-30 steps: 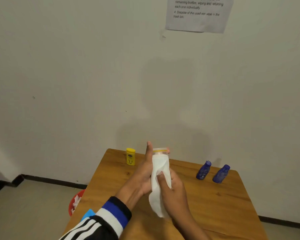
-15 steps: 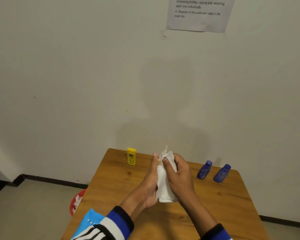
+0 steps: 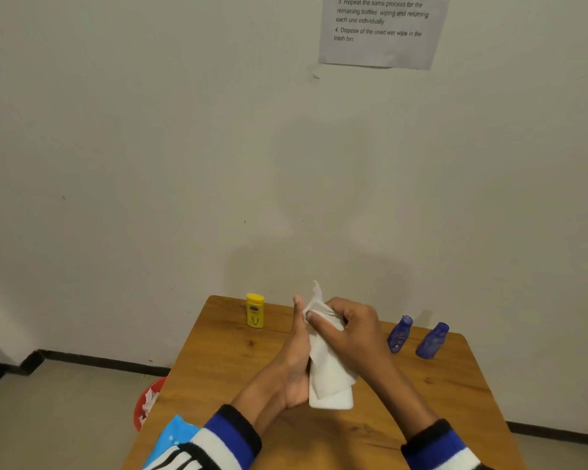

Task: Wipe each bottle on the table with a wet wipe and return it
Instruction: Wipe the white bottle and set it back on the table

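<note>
The wooden table (image 3: 218, 368) lies below both hands, so a slick, wet white bottle (image 3: 333, 400) could slip and drop onto it. Held above the table's middle, the bottle is cradled by the left hand (image 3: 294, 364) at its 9 o'clock. The right hand (image 3: 348, 329) at 12 o'clock clenches the wet wipe (image 3: 325, 361) around its top.

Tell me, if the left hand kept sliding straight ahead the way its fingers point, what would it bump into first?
Probably nothing on the table. The left hand points toward the far edge, passing between the yellow bottle and the two blue bottles, so the wall comes first, though depth is unclear.
</note>
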`<state>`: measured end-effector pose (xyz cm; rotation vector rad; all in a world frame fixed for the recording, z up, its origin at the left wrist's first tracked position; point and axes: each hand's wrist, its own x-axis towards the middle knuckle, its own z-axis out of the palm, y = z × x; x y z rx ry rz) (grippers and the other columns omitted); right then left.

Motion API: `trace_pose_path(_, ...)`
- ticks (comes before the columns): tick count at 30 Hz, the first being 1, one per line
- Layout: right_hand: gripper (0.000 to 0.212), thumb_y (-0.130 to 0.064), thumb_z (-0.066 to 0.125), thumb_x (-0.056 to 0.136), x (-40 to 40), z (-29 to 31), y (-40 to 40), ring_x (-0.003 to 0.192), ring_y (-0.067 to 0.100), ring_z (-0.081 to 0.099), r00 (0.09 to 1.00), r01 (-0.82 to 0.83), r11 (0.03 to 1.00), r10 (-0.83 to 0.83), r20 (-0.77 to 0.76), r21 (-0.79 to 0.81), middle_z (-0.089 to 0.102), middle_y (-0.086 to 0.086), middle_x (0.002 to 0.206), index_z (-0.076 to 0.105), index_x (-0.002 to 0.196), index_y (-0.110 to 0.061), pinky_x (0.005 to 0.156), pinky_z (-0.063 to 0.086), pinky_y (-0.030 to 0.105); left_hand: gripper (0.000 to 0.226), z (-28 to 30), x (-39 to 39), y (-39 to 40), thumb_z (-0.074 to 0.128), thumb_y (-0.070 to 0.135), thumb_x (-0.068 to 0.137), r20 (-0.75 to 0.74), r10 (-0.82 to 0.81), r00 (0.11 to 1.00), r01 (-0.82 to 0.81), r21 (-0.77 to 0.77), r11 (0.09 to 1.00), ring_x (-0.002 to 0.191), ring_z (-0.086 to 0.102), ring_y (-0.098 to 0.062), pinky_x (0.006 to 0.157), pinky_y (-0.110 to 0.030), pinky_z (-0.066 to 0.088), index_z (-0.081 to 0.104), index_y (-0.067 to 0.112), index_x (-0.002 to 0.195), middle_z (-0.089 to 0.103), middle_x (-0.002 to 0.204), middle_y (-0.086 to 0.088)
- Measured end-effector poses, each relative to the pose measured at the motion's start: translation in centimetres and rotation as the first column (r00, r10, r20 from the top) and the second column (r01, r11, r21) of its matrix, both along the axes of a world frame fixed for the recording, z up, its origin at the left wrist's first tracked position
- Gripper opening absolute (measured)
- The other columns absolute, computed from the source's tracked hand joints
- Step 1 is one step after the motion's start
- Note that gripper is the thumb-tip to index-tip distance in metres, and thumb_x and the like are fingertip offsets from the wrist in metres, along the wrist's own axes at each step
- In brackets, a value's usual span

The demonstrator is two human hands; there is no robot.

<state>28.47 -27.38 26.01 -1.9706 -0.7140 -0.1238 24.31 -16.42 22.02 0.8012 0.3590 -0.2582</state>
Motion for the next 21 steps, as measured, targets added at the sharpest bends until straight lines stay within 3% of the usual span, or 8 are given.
trace_pose_path(4, 0.047, -0.048, 0.070, 0.082, 0.9, 0.3, -0.5, 0.043, 0.006, 0.040, 0.971, 0.217, 0.973, -0.223, 0.080, 0.085, 0.043, -0.007, 0.046, 0.040, 0.053, -0.027, 0.042, 0.025, 0.016, 0.092, 0.7, 0.1, -0.8, 0.033, 0.092, 0.075, 0.016, -0.037, 0.999, 0.036, 0.059, 0.998, 0.101, 0.073, -0.029, 0.080, -0.040, 0.059, 0.072, 0.022, 0.122, 0.073, 0.115, -0.015)
trace_pose_path(6, 0.045, -0.044, 0.069, 0.085, 1.1, 0.4, -0.9, 0.044, 0.007, 0.042, 0.955, 0.286, 0.951, -0.293, 0.049, 0.114, 0.043, -0.007, 0.047, 0.044, 0.055, -0.021, 0.043, 0.027, 0.015, 0.086, 1.2, 0.1, -1.2, 0.037, 0.087, 0.078, 0.007, -0.049, 0.999, 0.048, 0.099, 0.994, 0.097, 0.074, -0.028, 0.076, -0.039, 0.059, 0.072, 0.021, 0.120, 0.074, 0.111, -0.016)
trace_pose_path(8, 0.032, -0.038, 0.065, 0.091, 0.6, 0.2, -0.7, 0.051, 0.001, 0.053, 0.962, 0.272, 0.959, -0.273, -0.010, 0.084, 0.055, -0.010, 0.056, 0.057, 0.064, -0.024, 0.048, 0.033, 0.012, 0.078, 1.8, 0.5, -1.3, 0.041, 0.081, 0.081, 0.012, -0.017, 1.000, 0.015, 0.124, 0.992, 0.099, 0.074, -0.031, 0.076, -0.041, 0.060, 0.074, 0.020, 0.116, 0.075, 0.111, -0.017)
trace_pose_path(10, 0.011, -0.028, 0.059, 0.098, -1.1, -0.2, 0.2, 0.083, -0.008, 0.062, 0.971, 0.231, 0.972, -0.228, -0.069, 0.040, 0.070, -0.016, 0.096, 0.070, 0.101, -0.028, 0.066, 0.042, 0.009, 0.071, 2.4, 1.2, -1.0, 0.043, 0.077, 0.085, 0.026, 0.027, 0.999, -0.030, 0.125, 0.992, 0.094, 0.075, -0.028, 0.071, -0.037, 0.061, 0.079, 0.019, 0.105, 0.077, 0.101, -0.014)
trace_pose_path(12, 0.040, -0.025, 0.053, 0.101, -2.4, -0.5, 0.7, 0.122, -0.003, 0.050, 0.968, 0.222, 0.975, -0.219, -0.122, 0.018, 0.053, -0.014, 0.134, 0.052, 0.141, -0.022, 0.091, 0.039, 0.003, 0.068, 2.7, 1.8, -0.4, 0.044, 0.075, 0.088, 0.021, 0.052, 0.998, -0.055, 0.171, 0.984, 0.088, 0.075, -0.026, 0.069, -0.035, 0.060, 0.082, 0.020, 0.099, 0.077, 0.096, -0.013)
trace_pose_path(15, 0.056, -0.022, 0.051, 0.102, -3.3, 0.3, 0.7, 0.136, 0.008, 0.042, 0.959, 0.192, 0.981, -0.184, -0.213, 0.015, 0.040, -0.006, 0.153, 0.031, 0.154, -0.020, 0.106, 0.041, 0.017, 0.060, 2.7, 2.4, 0.1, 0.047, 0.067, 0.094, -0.018, 0.095, 0.995, -0.089, 0.227, 0.970, 0.082, 0.076, -0.026, 0.066, -0.034, 0.060, 0.083, 0.020, 0.090, 0.078, 0.091, -0.013)
trace_pose_path(19, 0.061, -0.021, 0.051, 0.102, -3.9, 0.4, 0.6, 0.130, -0.003, 0.033, 0.964, 0.169, 0.984, -0.178, -0.198, -0.065, 0.036, -0.007, 0.153, 0.023, 0.156, -0.020, 0.082, 0.026, -0.013, 0.052, 2.6, 2.7, 0.2, 0.053, 0.053, 0.092, -0.013, 0.164, 0.986, -0.156, 0.253, 0.955, 0.055, 0.068, -0.021, 0.049, -0.027, 0.053, 0.077, 0.019, 0.060, 0.066, 0.060, -0.006)
trace_pose_path(21, 0.063, -0.023, 0.055, 0.100, -4.1, 0.4, 0.5, 0.128, 0.001, 0.043, 0.956, 0.161, 0.985, -0.172, -0.236, -0.065, 0.043, -0.011, 0.144, 0.024, 0.155, -0.023, 0.078, 0.035, -0.009, 0.046, 2.8, 2.5, 0.3, 0.054, 0.047, 0.091, -0.015, 0.184, 0.983, -0.173, 0.279, 0.944, 0.052, 0.065, -0.020, 0.048, -0.027, 0.051, 0.074, 0.019, 0.061, 0.061, 0.057, -0.006)
